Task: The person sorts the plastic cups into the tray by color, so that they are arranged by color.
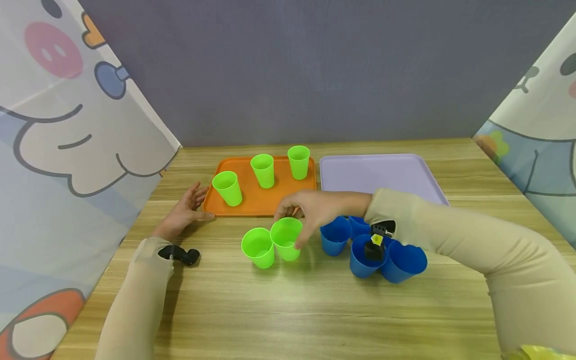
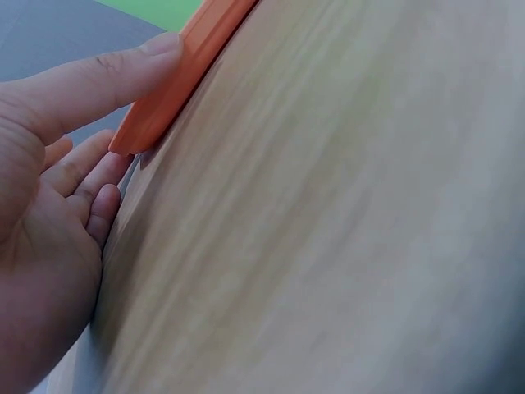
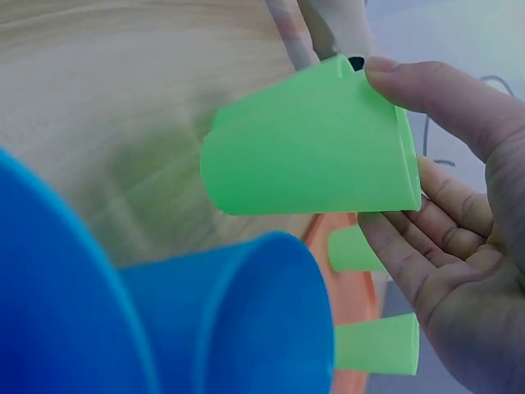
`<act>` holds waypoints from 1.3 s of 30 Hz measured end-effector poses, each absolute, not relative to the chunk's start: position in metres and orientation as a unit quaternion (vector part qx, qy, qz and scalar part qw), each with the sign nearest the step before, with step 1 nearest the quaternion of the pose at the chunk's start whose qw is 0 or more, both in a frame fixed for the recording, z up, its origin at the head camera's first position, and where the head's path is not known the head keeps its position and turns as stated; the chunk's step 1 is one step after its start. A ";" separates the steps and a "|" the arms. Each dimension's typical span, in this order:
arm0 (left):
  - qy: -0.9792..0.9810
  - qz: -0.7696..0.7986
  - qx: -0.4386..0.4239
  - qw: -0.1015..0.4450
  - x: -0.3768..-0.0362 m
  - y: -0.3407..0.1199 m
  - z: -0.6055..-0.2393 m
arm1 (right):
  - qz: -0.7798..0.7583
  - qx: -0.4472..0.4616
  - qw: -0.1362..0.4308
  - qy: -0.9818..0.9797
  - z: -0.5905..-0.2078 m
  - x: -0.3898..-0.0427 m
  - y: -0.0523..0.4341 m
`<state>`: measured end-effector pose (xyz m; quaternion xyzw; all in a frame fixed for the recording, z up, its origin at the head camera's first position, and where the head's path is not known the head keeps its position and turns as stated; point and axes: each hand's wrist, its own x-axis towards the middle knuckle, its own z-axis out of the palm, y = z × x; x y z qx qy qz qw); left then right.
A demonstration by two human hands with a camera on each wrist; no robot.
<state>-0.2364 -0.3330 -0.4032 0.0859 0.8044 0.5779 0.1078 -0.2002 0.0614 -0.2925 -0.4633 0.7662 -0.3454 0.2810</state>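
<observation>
Two light green cups stand side by side on the wooden table in front of an orange tray. My right hand grips the right one, a green cup, by its rim; in the right wrist view the fingers and thumb pinch that cup. I cannot tell whether it is resting on the table or just off it. The other green cup touches it on the left. My left hand lies open at the tray's front left corner, its thumb against the tray edge.
Three more green cups stand on the orange tray. Several blue cups cluster under my right wrist. An empty purple tray lies at the back right. Printed curtains close off both sides.
</observation>
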 end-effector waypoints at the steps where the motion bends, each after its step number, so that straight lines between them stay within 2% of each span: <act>1: 0.803 0.579 0.087 0.107 -0.236 -0.333 -0.403 | -0.346 -0.460 0.278 0.769 -0.291 -0.202 0.061; 21: 0.807 0.574 0.099 0.093 -0.238 -0.334 -0.403 | -0.359 -0.430 0.201 0.803 -0.277 -0.250 0.058; 39: 0.803 0.580 0.096 0.097 -0.237 -0.333 -0.406 | -0.337 -0.339 0.140 0.867 -0.299 -0.282 0.063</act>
